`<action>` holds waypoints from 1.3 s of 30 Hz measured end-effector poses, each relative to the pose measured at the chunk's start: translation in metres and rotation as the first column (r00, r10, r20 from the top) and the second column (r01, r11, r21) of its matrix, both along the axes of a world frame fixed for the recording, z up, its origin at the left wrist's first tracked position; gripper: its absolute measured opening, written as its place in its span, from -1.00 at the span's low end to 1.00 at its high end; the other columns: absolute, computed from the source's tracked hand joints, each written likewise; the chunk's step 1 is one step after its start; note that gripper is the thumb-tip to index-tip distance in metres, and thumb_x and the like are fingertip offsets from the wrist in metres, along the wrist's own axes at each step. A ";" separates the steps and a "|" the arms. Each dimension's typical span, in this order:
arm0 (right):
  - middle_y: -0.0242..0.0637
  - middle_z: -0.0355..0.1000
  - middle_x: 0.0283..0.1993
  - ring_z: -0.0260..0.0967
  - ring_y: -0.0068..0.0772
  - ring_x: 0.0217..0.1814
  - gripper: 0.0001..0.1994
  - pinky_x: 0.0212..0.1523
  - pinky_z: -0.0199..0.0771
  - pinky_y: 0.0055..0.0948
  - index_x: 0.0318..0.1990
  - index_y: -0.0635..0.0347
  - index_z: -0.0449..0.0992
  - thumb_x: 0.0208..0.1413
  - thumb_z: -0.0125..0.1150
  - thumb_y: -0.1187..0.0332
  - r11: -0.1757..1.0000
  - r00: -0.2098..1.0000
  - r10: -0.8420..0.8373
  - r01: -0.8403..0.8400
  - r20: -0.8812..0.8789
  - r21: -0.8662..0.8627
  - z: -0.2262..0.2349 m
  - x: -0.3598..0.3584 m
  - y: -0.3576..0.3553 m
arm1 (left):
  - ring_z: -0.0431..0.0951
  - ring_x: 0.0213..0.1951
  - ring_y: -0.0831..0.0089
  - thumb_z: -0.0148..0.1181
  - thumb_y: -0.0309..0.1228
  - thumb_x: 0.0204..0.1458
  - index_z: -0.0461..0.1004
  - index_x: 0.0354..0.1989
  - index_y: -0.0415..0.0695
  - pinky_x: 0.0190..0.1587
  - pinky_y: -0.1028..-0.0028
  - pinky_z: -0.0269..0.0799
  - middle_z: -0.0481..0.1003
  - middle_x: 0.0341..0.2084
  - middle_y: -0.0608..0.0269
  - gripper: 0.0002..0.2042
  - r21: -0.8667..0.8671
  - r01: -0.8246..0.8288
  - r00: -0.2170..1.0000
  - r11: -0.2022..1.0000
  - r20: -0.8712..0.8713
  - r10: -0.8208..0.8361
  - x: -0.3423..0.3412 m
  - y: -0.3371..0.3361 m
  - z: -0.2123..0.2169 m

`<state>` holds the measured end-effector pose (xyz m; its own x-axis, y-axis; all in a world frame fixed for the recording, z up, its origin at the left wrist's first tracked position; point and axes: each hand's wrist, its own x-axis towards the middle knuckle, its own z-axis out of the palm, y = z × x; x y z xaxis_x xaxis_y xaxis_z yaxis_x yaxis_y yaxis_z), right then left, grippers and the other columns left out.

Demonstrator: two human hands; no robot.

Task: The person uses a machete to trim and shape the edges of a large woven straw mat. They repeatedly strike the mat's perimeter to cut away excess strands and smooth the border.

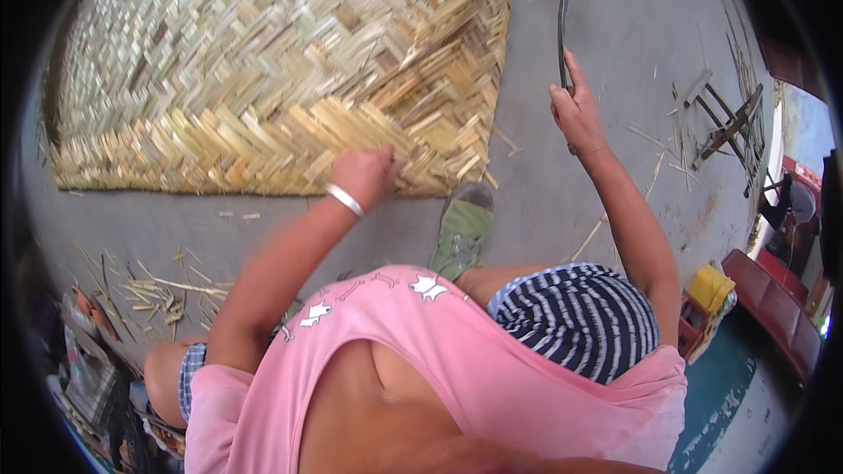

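A large woven mat (263,61) of flat yellow-tan strips in a herringbone pattern lies on the grey concrete floor (615,26). My left hand (369,171), with a silver bangle on the wrist, grips the mat's near edge close to its right corner. My right hand (575,110) is raised over the bare floor to the right of the mat and holds the handle of a long, dark, curved blade (566,13) that points away from me. My green sandal (464,228) rests just below the mat's corner.
Loose strips and offcuts (162,290) litter the floor at lower left. A small wooden stand (724,123) sits at the right. A yellow and red toy truck (707,307) and a dark red bench (777,303) lie at the lower right.
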<state>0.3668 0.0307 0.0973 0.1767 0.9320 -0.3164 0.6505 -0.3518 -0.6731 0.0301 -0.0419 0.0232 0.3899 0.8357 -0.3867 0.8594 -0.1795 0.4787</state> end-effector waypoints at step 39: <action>-0.12 0.53 -0.07 0.50 -0.09 -0.01 -0.38 -0.02 0.50 -0.12 0.36 -0.45 0.16 0.08 0.05 0.17 0.918 0.883 0.381 -0.327 0.274 -0.222 -0.078 -0.057 0.367 | -0.31 0.47 0.15 -0.23 0.14 0.21 -0.13 0.44 -0.12 0.41 -0.06 -0.42 -0.15 0.44 0.07 -0.24 0.016 0.221 0.928 0.975 -0.310 -0.205 0.144 0.269 -0.020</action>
